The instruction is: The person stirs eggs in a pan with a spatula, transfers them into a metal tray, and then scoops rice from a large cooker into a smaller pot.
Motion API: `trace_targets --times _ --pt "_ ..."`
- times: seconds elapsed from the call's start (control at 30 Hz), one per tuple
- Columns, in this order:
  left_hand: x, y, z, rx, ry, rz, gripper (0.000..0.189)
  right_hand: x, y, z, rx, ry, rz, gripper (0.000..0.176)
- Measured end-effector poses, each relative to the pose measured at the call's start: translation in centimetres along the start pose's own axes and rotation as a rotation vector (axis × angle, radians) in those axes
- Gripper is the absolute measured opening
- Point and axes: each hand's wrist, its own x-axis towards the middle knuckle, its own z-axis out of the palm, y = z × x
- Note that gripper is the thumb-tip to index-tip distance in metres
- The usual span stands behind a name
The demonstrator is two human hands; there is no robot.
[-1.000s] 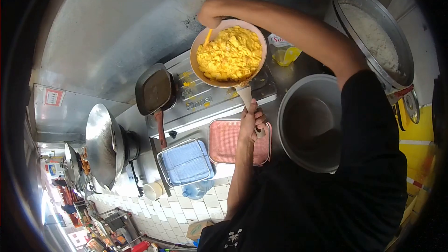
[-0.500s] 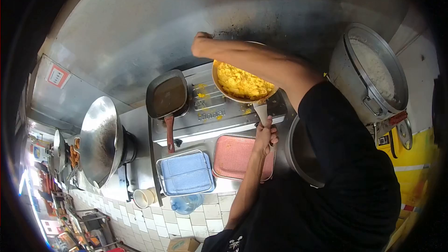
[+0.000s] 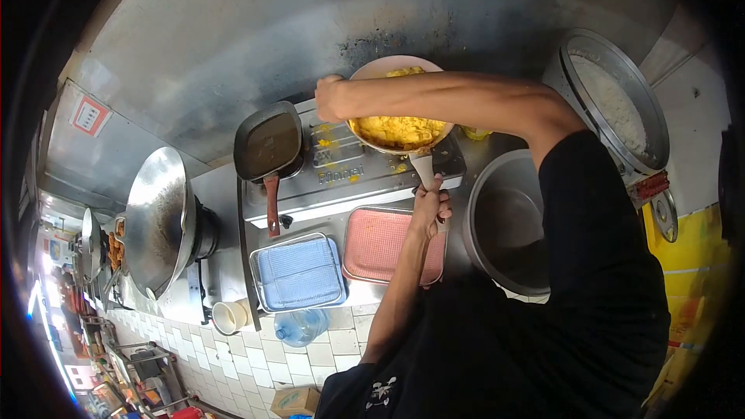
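My left hand [image 3: 431, 208] is wrapped round the pale handle of a frying pan [image 3: 388, 67], which sits over the right side of the gas stove [image 3: 310, 200]. Chunky yellow scrambled egg [image 3: 400, 132] lies in the pan. Above it my right forearm reaches across to the left and hides part of the food. My right hand [image 3: 331, 98] is at the pan's left rim with its fingers curled closed; what they hold, if anything, is hidden. Bits of yellow food lie scattered on the stove top.
A square pan [image 3: 268, 143] with a brown handle occupies the stove's left. In front stand a blue tray [image 3: 299, 273] with a wire rack and a pink tray [image 3: 376, 244]. A large pot [image 3: 508, 225], a rice pot [image 3: 613, 101] and a wok [image 3: 159, 221] flank the stove.
My right hand has moved down to the pan's left rim, and the forearm now crosses lower over the egg. More of the far rim shows. My left hand keeps its grip; the view has shifted slightly.
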Motion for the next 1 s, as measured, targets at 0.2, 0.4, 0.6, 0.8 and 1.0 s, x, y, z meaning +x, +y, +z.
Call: trace_targets --times 0.2,0.4,0.6,0.8,1.0 --pt "0.0 -0.1 0.0 -0.027 -0.039 0.007 0.02 -7.3 -1.1 2.1 0.091 0.046 -0.118 0.021" --pt "-0.1 -0.2 0.3 -0.054 -0.049 0.035 0.025 -15.4 0.2 6.4 0.212 0.002 -0.173 0.015" --pt "-0.3 0.0 0.4 -0.033 -0.058 0.047 0.026 -19.0 8.3 14.1 0.148 0.232 0.104 0.009" --pt "0.0 -0.1 -0.2 -0.069 -0.082 0.036 0.021 -22.4 9.9 8.7 0.227 0.25 0.243 0.006" --pt "-0.2 -0.1 0.0 -0.054 -0.061 0.03 0.024 -18.7 1.8 11.8 0.41 0.253 0.101 0.009"
